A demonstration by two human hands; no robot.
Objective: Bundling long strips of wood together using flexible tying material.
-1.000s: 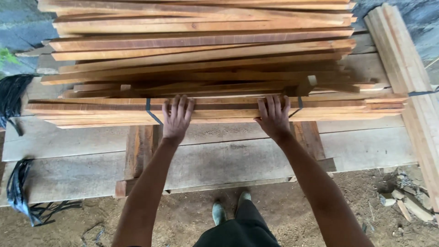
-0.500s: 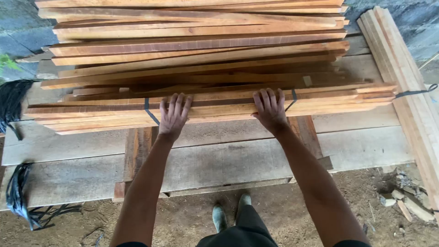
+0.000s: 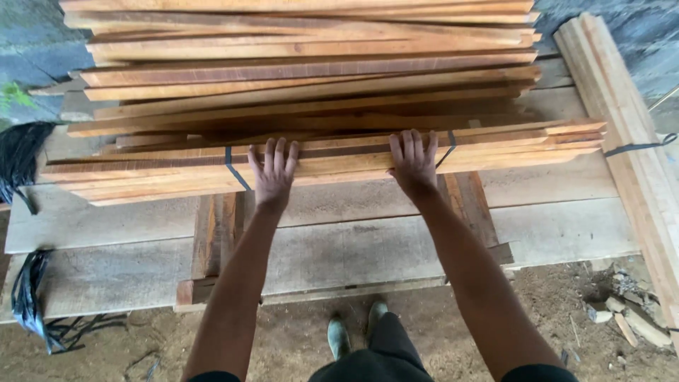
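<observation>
A broad stack of long timber slats (image 3: 304, 64) filled the upper part of the view, every piece running left to right. Beneath it lay the bench (image 3: 566, 226), made of wide grey planks with two reddish cross-pieces (image 3: 212, 233) on top, carrying all the wood. At the right edge a second pile of paler boards (image 3: 622, 106) ran away from the viewer, crosswise to the rest.

At the near edge of the stack sat a bundle of slats (image 3: 141, 177), tied with two dark straps (image 3: 232, 166), its long axis also left to right, so it lay square across the line of both forearms. It rested on the cross-pieces, just in front of the person and touching the stack behind.

The left hand (image 3: 273, 170) lay flat on top of the bundle just right of the left strap, palm down, fingers spread and pointing away, gripping nothing. The right hand (image 3: 413, 161) lay likewise, extended and pressed on the bundle just left of the right strap. Both sat between the straps, about equally far out, neither clearly nearer.

Black strapping (image 3: 21, 152) hung in tangles at the left. Below, on the dirt floor (image 3: 283, 339), two shoe tips (image 3: 357, 322) showed, with rubble (image 3: 622, 311) at the right.
</observation>
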